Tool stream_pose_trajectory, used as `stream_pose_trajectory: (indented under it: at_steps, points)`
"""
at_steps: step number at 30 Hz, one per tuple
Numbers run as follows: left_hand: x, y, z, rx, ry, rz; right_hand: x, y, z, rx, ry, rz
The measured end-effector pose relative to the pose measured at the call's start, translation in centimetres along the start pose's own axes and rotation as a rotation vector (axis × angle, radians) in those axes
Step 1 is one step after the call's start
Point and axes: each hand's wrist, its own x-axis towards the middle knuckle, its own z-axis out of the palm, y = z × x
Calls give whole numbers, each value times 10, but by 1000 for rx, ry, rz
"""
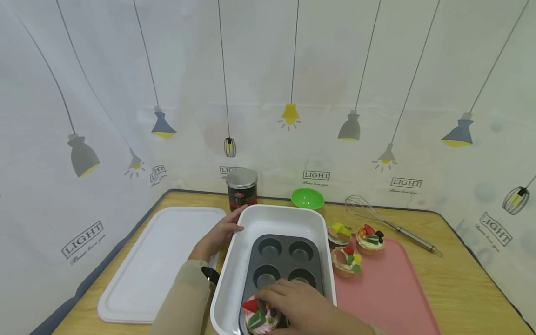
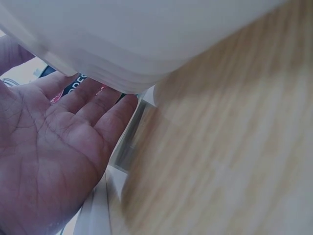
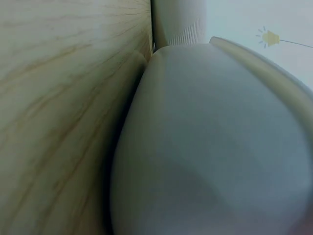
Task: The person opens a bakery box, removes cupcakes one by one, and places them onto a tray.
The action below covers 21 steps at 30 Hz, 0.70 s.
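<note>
A white deep baking dish (image 1: 234,279) stands in front of me with a dark muffin pan (image 1: 286,265) inside. My left hand (image 1: 217,237) is at the dish's far left corner. In the left wrist view its fingers (image 2: 115,115) extend nearly straight against the dish's outer wall (image 2: 112,54). My right hand (image 1: 303,304) is over the near part of the pan, its fingers curled round a cupcake (image 1: 256,321) topped with pink cream, a strawberry, kiwi and dark berries. The hand partly hides the nearer cups. Only the dish's outside (image 3: 210,142) shows in the right wrist view, without the hand.
Three fruit-topped cupcakes (image 1: 346,263) cluster at the far left corner of a pink board (image 1: 385,288). A whisk (image 1: 402,230) lies at the right. Behind the dish stand a green bowl (image 1: 307,198) and a dark tin (image 1: 243,193). A white board (image 1: 155,265) lies left.
</note>
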Motion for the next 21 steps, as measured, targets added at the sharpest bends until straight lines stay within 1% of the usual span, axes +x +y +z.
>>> stream_pose_trajectory:
  at_steps: [6,13,17,21]
  points:
    - [-1,-1,0,-4,-6,2,0,1,2,12,10,-3]
    - [1,-1,-1,-3,7,-7,2,2,1,34,-22,23]
    - [0,-1,-2,32,29,-21,2,2,2,51,-25,26]
    - [-1,-1,-1,61,37,-26,1,1,1,92,-28,35]
